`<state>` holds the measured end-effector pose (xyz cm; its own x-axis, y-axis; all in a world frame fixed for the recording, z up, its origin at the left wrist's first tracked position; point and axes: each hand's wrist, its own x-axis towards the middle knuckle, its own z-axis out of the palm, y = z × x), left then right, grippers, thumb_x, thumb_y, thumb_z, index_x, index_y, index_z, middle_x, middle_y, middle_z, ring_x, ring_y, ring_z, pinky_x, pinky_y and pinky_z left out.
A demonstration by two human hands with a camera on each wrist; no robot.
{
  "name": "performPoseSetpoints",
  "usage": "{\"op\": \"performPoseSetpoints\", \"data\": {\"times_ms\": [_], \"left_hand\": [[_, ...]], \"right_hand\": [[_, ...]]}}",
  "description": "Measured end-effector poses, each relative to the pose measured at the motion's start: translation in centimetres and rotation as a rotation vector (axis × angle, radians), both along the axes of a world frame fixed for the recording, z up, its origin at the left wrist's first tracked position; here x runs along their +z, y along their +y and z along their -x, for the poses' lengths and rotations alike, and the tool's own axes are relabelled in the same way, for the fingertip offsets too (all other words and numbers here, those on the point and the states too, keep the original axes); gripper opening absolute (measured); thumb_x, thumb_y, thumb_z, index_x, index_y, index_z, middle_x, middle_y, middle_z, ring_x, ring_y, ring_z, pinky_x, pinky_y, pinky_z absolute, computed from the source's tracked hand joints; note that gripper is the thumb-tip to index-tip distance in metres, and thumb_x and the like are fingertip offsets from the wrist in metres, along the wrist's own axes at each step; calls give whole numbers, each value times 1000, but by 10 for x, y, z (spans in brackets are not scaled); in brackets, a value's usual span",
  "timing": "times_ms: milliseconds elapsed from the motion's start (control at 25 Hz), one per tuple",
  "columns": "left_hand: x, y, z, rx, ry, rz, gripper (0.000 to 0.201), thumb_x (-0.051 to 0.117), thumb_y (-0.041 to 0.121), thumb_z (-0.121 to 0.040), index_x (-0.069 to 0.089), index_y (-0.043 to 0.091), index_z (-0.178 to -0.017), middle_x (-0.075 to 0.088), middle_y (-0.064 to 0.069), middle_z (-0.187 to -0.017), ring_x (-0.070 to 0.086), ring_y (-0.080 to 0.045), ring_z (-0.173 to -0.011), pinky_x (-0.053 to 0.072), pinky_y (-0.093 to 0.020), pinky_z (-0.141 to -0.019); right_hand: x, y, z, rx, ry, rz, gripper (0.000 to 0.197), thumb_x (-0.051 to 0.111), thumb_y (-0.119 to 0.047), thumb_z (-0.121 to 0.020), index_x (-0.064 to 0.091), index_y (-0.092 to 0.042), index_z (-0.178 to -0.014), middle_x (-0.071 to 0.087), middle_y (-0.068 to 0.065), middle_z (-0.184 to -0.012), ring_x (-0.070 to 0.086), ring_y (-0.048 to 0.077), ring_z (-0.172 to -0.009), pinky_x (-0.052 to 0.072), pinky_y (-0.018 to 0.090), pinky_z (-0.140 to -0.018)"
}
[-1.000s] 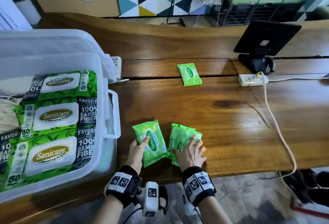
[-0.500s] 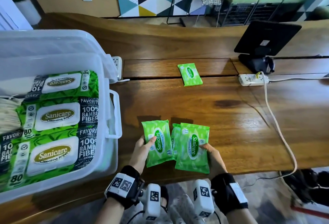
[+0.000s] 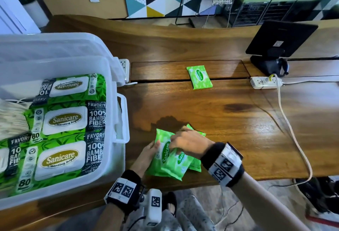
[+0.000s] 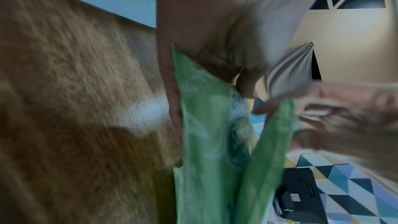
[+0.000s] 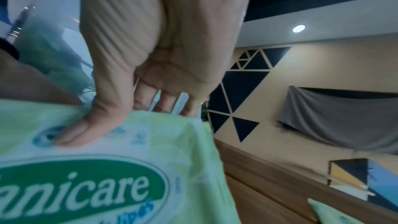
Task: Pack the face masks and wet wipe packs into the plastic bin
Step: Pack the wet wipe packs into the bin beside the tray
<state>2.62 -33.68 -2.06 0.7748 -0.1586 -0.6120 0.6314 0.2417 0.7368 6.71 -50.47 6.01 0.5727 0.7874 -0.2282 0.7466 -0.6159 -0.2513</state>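
Head view: a small stack of green wet wipe packs [image 3: 169, 159] sits at the near edge of the wooden counter [image 3: 238, 120], just right of the plastic bin [image 3: 111, 102]. At least 3 packs overlap in the stack, the top one showing an oval "Sanicare" label. The left hand [image 3: 146, 155] grips the stack's left edge, thumb on top and fingers hidden underneath, wrist angled up from the counter edge. The right hand [image 3: 189, 141] reaches across from the right with its back upward, fingers curled over the far end of the top pack. In the right wrist view the thumb [image 5: 86, 125] presses flat on the pack's printed face while the fingers [image 5: 163, 103] wrap behind its upper edge. The left wrist view is blurred, but shows 2 packs held edge-on against the left palm. Each wrist wears a black band with square printed markers.

1 more small green pack [image 3: 199, 77] lies alone farther back on the counter, well apart from the hands. Inside the clear bin lie 3 large wipe packs [image 3: 62, 120] with white lids, in a column. A white power strip [image 3: 264, 82] and a black screen stand [image 3: 269, 65] are at the far right.
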Motion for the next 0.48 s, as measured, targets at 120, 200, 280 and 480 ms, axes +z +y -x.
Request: {"op": "performPoseSetpoints", "data": {"times_ms": [120, 200, 280, 480], "left_hand": [[8, -8, 4, -86, 11, -32, 36, 55, 38, -91, 65, 9, -111, 75, -5, -92, 71, -17, -83, 56, -30, -75], [10, -9, 5, -99, 65, -33, 35, 47, 36, -97, 64, 11, -114, 73, -11, -102, 69, -26, -97, 53, -42, -91], [13, -9, 7, -106, 78, -50, 40, 47, 45, -95, 64, 14, -115, 71, -12, -107, 66, -29, -104, 46, -50, -99], [14, -8, 17, -113, 115, 2, 44, 47, 54, -90, 72, 18, -96, 70, -14, -110, 66, -30, -103, 47, -47, -96]], "right_hand": [[1, 28, -18, 82, 123, 125, 37, 65, -7, -80, 48, -10, -112, 66, 14, -95, 58, 26, -89, 37, 36, -86], [0, 34, -27, 66, 224, 115, 44, 66, 2, -77, 38, -7, -109, 62, 17, -90, 54, 26, -77, 43, 42, -74], [-1, 36, -31, 67, 284, 132, 52, 70, 4, -73, 34, -6, -109, 55, 17, -92, 47, 25, -76, 43, 43, -69], [-4, 47, -28, 147, 191, 19, 55, 75, -1, -67, 38, 1, -109, 50, 17, -102, 39, 24, -89, 40, 38, -81]]}}
